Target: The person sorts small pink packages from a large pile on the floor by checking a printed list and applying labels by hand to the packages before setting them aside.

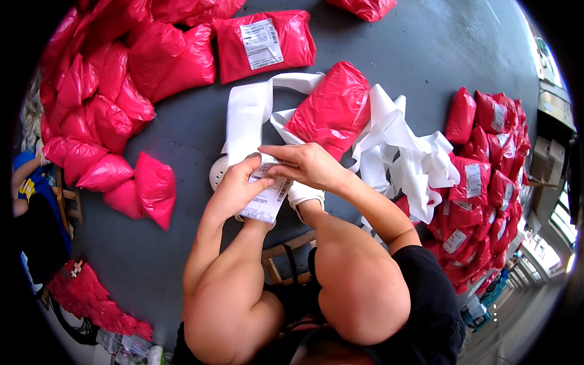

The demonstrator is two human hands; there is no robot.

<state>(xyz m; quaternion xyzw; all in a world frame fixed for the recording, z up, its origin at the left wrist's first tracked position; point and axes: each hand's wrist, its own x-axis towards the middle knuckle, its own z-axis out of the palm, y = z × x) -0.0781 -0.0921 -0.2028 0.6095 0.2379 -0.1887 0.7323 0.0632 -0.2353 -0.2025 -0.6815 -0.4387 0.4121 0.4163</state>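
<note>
Both hands are low in front of my shins, on a printed shipping label (262, 205). My left hand (237, 182) grips its left side, thumb across the printed face. At the upper right of the label, my right hand (310, 166) pinches it between thumb and fingers. A white paper strip (248, 118) runs from the hands away along the floor, passing by a pink plastic mailer (335, 105) with no label on its upper face. To the right of that mailer lies a crumpled heap of the white strip (401, 141). Another mailer (296, 43) farther off bears a label.
Pink mailers (171, 59) are heaped at left, and labelled ones (470, 180) at right. A lone mailer (365, 7) lies at the far edge. Another person's arm (27, 173) shows at left. White clogs (303, 191) are on my feet, a wooden stool (292, 246) beneath me.
</note>
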